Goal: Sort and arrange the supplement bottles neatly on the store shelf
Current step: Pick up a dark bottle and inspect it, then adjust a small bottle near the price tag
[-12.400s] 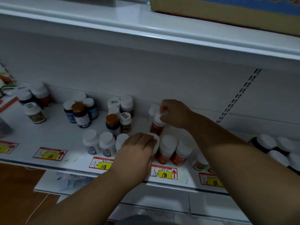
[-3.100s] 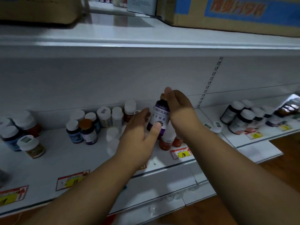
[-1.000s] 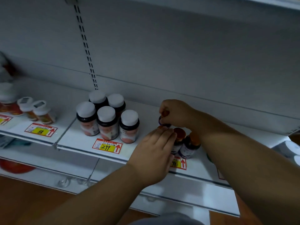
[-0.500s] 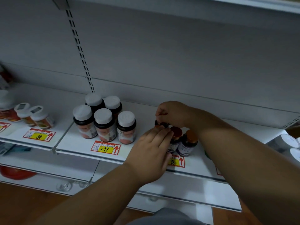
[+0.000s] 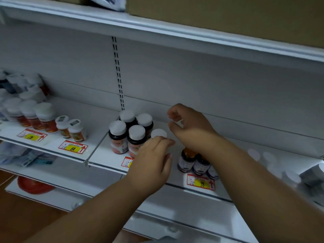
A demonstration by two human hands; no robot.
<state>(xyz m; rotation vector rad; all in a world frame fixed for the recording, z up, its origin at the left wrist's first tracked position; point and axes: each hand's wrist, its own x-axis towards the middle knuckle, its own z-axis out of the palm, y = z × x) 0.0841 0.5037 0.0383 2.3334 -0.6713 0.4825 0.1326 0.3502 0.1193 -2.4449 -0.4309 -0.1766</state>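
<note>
Several dark supplement bottles with white caps (image 5: 136, 135) stand in a tight group on the white shelf (image 5: 103, 155). My left hand (image 5: 153, 162) reaches over the group's right side, its fairly straight fingers lying against the rightmost white-capped bottle (image 5: 158, 133). To the right stand small dark bottles with orange caps (image 5: 187, 161), partly hidden by my right wrist. My right hand (image 5: 190, 128) hovers above them, fingers loosely curled, holding nothing.
Red bottles with white caps (image 5: 44, 118) and two small bottles (image 5: 77, 129) stand on the left shelf section. Blurred white caps (image 5: 254, 155) sit at the right. Price tags (image 5: 201, 182) line the shelf front. An upper shelf (image 5: 157, 30) with a cardboard box hangs overhead.
My right hand has let go of the small dark bottle and risen above the orange-capped group. My left hand has shifted left to the white-capped bottles.
</note>
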